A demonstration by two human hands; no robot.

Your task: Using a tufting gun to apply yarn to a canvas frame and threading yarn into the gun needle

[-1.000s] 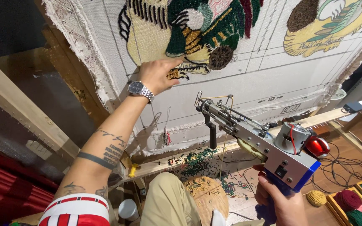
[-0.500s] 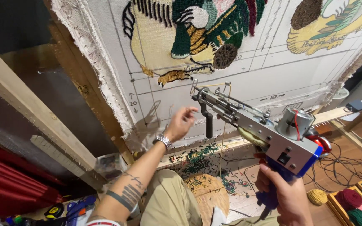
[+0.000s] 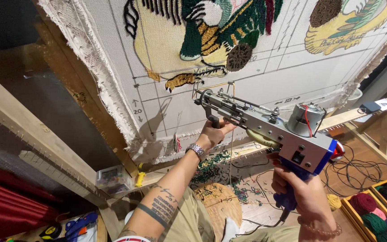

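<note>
Stretched on its wooden frame (image 3: 32, 134), white tufting cloth (image 3: 256, 85) is facing the tufting gun (image 3: 269, 130), which the right hand (image 3: 303, 190) is gripping by its blue handle while the left hand (image 3: 213, 133) is clasping the black front grip, best pressing squarely and firmly

One tufting gun (image 3: 269, 127), two hands (image 3: 213, 134)

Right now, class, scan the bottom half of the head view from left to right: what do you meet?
Red curtain → clear plastic box → left hand on the front grip → tufting gun → right hand → box of yarn balls.
</note>
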